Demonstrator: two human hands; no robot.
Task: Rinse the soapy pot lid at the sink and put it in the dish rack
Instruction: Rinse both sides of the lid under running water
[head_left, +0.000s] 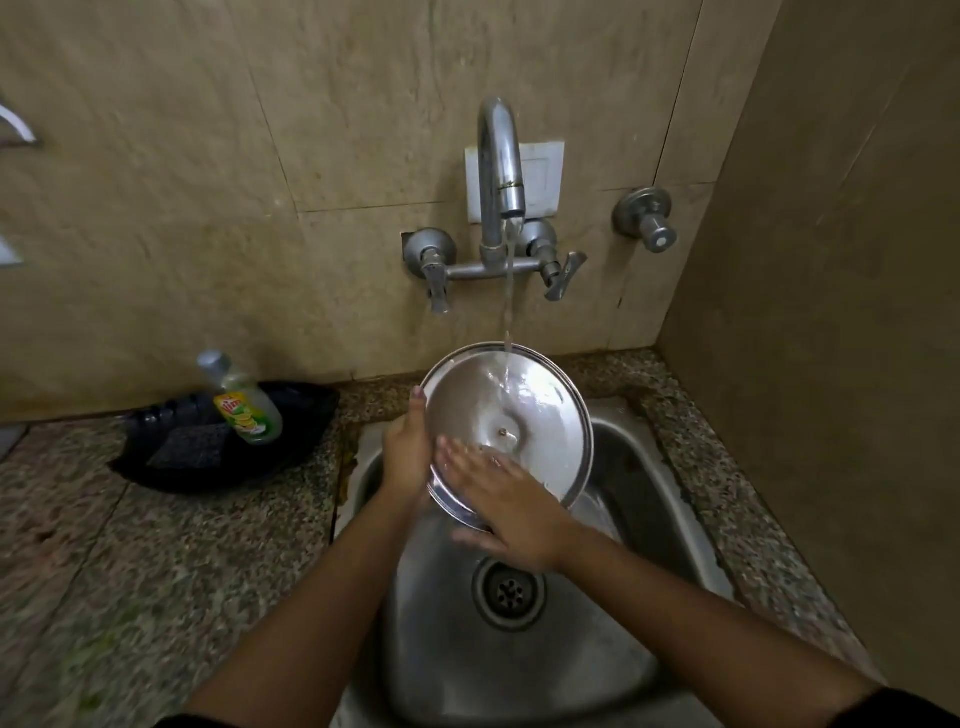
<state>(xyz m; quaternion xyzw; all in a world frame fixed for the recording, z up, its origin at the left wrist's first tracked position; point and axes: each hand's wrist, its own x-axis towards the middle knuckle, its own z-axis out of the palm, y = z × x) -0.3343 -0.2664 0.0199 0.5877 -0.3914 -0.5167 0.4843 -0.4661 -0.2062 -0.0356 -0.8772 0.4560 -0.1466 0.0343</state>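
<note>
Rinsing of the pot lid (524, 405) under running water, above the sink (670, 499).

The lid's left rim is gripped by the left hand (408, 457), fingers curled round it; the right hand (511, 506) is laid open and flat on its lower face. The lid is held tilted below the tap (501, 171). Left of the sink, a soap bottle (244, 402) is seen in a black tray (171, 462) on the desk (156, 571).

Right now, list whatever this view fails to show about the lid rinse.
- Dish rack: none seen in the head view; whether it lies outside the frame cannot be told.
- Lid knob side: faces away from the camera.
- Left hand fingers: hidden behind the lid.
- Right hand: blurred.
- Soap left on the lid: unclear under water glare.
- Bottle label: blurred.
</note>
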